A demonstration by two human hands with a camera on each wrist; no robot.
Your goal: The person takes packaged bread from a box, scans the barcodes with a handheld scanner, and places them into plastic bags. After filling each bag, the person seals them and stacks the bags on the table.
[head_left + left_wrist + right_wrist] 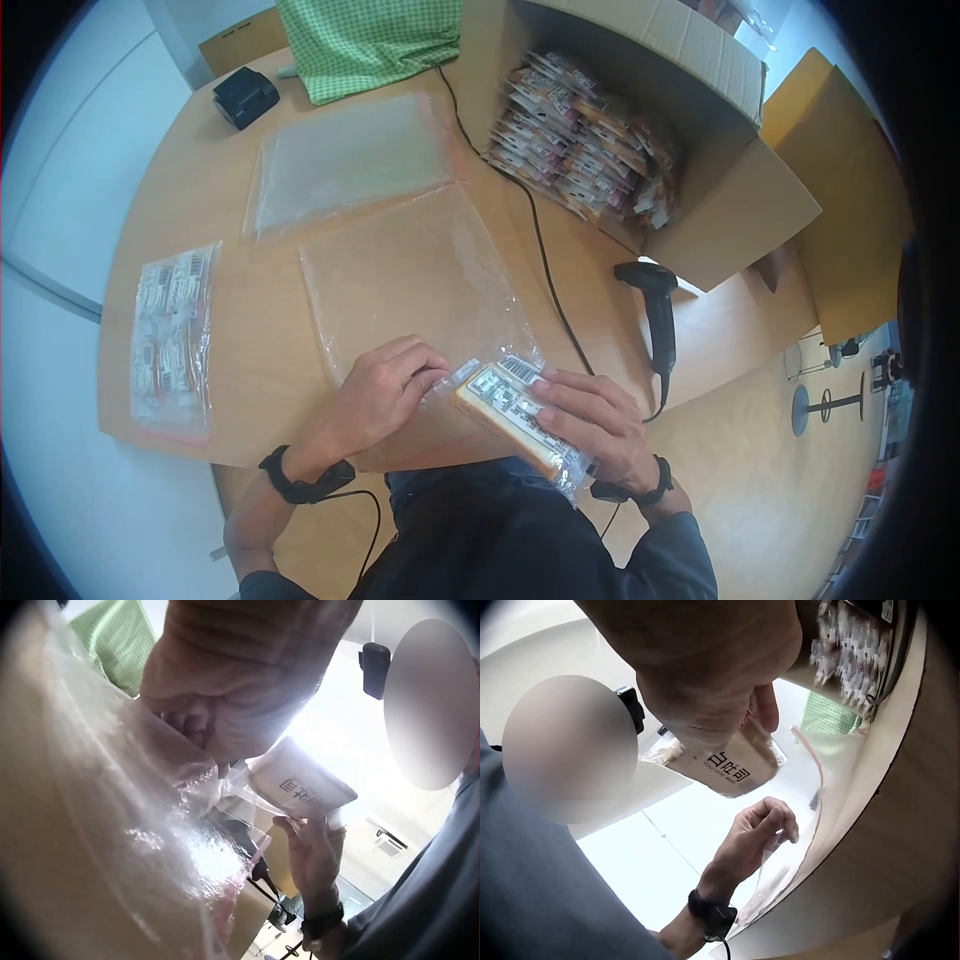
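My right hand [600, 420] grips a packet of sliced bread [505, 405], its fingers spread over a label with a barcode. Dark printed characters mark the other face of the packet [731, 765] in the right wrist view. Just left of the packet, my left hand [385, 390] pinches the near edge of a large clear plastic bag [410, 270] with curled fingers. That bag lies flat on the table and reaches away from me. In the left wrist view, the bag's film [150, 825] hangs below the left hand [240, 682].
A stack of clear bags [350, 160] lies beyond. At the left is a filled bag of labelled packets [170, 340]. An open cardboard box [740, 190] holds many packets [580, 140]. A barcode scanner [655, 310] with its cable [545, 260], a black device [245, 97] and green checked cloth [370, 45] sit around.
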